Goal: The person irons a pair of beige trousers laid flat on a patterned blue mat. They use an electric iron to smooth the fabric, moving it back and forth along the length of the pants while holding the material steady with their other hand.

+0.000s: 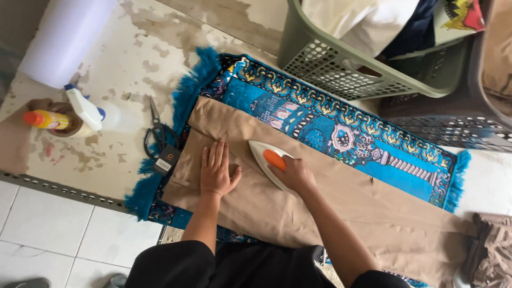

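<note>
The tan trousers [330, 208] lie on a blue mat [341, 133]; keep the left hand [216, 170], fingers flat and open, clear while the right hand [293, 173] grips the iron [266, 160], gliding slowly

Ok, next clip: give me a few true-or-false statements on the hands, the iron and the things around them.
1. The right hand grips the iron by its orange handle. True.
2. The left hand holds the scissors. False: it lies flat on the tan trousers; the scissors lie apart, on the floor beside the rug.
3. The trousers are spread on a blue patterned rug. True.
4. The spray bottle stands on the trousers. False: it lies on the stained floor, left of the rug.
5. A green laundry basket sits beyond the rug. True.
</note>
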